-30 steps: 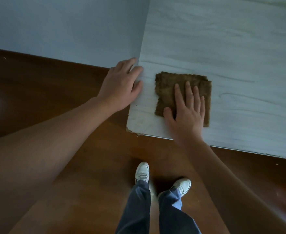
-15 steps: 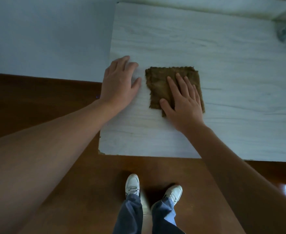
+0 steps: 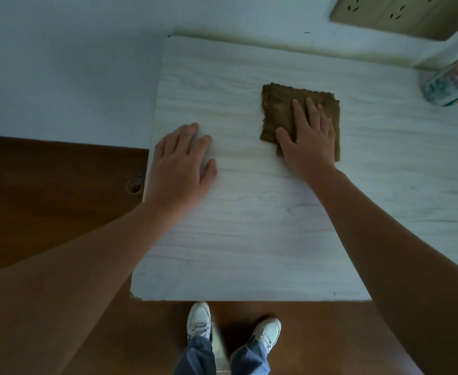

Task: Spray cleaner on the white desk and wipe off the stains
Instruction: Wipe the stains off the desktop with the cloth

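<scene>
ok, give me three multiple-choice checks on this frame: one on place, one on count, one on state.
1. Where on the white wood-grain desk is the brown square cloth?
A) hanging over the near edge
B) flat under the right hand, away from the edges
C) at the near left corner

2. How many hands touch the cloth?
A) none
B) one
C) two

3. The left hand is:
A) flat on the desk, fingers straight
B) a fist in the air
C) pinching the cloth

Answers:
1 B: the cloth lies flat with bare desk showing all round it and the right hand on top.
2 B: only the right hand covers it; the left hand is apart, to its left.
3 A: its palm and straight fingers rest on the desk by the left edge.
</scene>
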The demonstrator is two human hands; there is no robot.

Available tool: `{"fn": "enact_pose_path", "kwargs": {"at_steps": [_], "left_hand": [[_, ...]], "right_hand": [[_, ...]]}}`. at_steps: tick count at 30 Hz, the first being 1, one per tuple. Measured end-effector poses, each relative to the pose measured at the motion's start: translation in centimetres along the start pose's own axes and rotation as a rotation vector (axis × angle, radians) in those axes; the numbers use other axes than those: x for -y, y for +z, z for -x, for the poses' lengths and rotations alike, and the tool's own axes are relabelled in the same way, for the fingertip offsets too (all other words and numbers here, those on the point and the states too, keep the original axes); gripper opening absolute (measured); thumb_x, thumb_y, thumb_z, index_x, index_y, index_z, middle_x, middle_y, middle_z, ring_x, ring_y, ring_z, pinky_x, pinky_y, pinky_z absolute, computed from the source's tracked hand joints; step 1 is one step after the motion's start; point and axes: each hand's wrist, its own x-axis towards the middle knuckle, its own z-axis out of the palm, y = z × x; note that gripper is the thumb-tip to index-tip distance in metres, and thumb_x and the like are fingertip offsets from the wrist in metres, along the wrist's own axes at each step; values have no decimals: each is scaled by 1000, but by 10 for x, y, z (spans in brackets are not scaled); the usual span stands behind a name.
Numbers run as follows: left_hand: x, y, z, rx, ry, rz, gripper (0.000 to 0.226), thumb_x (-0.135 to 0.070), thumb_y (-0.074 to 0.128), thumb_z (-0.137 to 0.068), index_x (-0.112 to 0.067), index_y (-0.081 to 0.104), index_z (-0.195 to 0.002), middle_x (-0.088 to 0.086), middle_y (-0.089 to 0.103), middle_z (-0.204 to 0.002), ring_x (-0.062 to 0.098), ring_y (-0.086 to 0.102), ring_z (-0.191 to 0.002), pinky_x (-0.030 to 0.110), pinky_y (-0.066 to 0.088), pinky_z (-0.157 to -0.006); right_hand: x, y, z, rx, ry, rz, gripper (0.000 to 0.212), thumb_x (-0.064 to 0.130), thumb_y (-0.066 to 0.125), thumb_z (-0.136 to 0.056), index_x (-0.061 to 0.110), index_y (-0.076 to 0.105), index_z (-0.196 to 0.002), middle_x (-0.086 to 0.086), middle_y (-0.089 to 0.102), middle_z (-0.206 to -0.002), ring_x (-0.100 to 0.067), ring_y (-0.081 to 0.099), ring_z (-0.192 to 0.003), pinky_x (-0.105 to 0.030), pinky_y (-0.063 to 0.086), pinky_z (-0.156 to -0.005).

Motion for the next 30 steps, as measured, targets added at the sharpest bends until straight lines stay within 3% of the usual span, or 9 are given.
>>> {"fn": "enact_pose_path", "kwargs": {"at_steps": [7,13,23,30], "left_hand": [[-1,0,-2,29,-11,-6,47,-39,46,-100,-13,56,-138,16,46,-156,35,39,-147,50,34,-120],[-2,-2,-2,67,-29,-20,49,-42,43,-101,-16,52,-142,12,42,-159,30,34,-151,48,29,-123],[-1,2,-4,39,-39,-50,46,-43,45,-100,-20,55,-138,8,45,-156,27,37,-149,44,31,-122],[-1,1,-3,37,-42,-59,45,-42,47,-100,-20,56,-138,7,46,-156,26,37,-148,41,30,-122]], "right_hand": [[30,4,-66,1,11,11,73,55,32,-100,24,10,-163,-4,1,-171,-25,-3,-157,-44,-4,-126],[75,13,-104,-5,-88,-2,70,57,25,-101,24,16,-162,-6,6,-170,-26,0,-157,-45,-3,-125],[167,27,-121,87,-537,9,63,43,38,-102,25,23,-160,-4,13,-170,-25,5,-157,-43,1,-126],[174,29,-122,102,-587,21,63,45,37,-102,25,23,-160,-4,12,-170,-26,5,-157,-44,1,-126]]}}
